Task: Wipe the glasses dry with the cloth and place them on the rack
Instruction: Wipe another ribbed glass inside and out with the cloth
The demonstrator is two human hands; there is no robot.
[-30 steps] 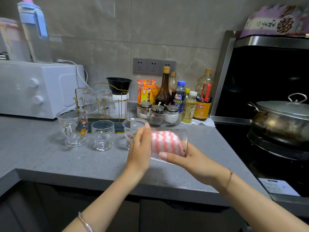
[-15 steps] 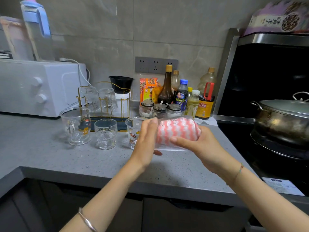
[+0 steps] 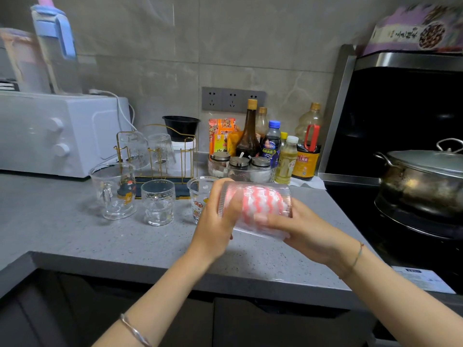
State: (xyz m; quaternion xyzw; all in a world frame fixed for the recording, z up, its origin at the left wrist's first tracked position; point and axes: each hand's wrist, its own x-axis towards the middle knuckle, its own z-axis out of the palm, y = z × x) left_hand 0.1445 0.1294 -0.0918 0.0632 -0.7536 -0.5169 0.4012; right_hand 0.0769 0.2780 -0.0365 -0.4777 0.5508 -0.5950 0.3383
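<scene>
Head view: the grey counter (image 3: 75, 234) has its front edge at 6 o'clock, with open surface from there toward 9 o'clock. A mug (image 3: 114, 190), a short glass (image 3: 157, 201) and a printed cup (image 3: 199, 196) stand in a row at 10 o'clock. The gold rack (image 3: 155, 156) is just behind them (two glasses upturned on it).

At centre, above the counter, the ribbed glass (image 3: 255, 194) lies sideways, with the pink-and-white cloth (image 3: 263, 201) stuffed inside. The left hand (image 3: 215, 221) grips its left end. The right hand (image 3: 300, 229) cups its right end, thumb along the near side.
</scene>
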